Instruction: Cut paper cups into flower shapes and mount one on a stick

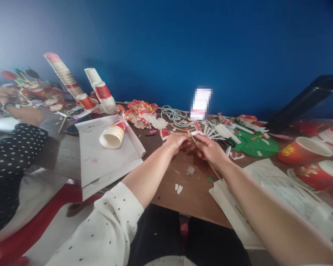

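My left hand (178, 142) and my right hand (211, 148) meet over the brown table, fingers closed. A thin stick (214, 170) slants down from between the fingertips, passing under my right palm toward the forearm. At its upper end a small white paper strip (195, 132) shows at my fingertips; its exact hold is partly hidden. Just beyond the hands lie cut white paper strips (209, 130). Below them on the wood are a small clear piece (190, 170) and white paper scraps (179, 189).
A paper cup (111, 137) lies on white sheets (100, 166) at left. Stacked cups (68, 79) lean near the blue wall. Red cups (303, 149) and papers (294, 195) are at right, beside a green sheet (262, 147). Another person's hand (27, 113) is far left.
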The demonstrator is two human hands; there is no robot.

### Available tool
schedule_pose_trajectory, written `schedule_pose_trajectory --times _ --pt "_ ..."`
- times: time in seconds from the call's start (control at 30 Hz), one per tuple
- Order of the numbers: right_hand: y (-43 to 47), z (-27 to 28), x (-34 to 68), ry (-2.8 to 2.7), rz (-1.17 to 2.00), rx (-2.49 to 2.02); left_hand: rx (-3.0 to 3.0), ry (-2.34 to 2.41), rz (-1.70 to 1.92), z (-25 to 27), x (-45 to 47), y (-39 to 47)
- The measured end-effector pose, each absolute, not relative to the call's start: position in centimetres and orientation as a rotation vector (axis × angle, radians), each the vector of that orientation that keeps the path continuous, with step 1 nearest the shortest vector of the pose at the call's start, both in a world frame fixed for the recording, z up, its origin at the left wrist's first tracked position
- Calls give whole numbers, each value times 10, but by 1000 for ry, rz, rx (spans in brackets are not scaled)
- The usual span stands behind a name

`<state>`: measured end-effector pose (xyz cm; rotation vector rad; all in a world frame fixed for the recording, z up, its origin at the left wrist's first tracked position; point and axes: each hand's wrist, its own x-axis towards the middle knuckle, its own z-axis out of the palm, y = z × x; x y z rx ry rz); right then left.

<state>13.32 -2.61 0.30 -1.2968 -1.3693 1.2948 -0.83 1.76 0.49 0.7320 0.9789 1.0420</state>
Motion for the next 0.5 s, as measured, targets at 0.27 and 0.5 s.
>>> schedule_pose_trajectory --times 0.27,0.5 --pt "-30 7 133 -1378 1241 -1339 781 997 1010 6 -9 18" --pt "-32 10 132 -1457 1149 -1398 779 1108 982 10 -8 17"
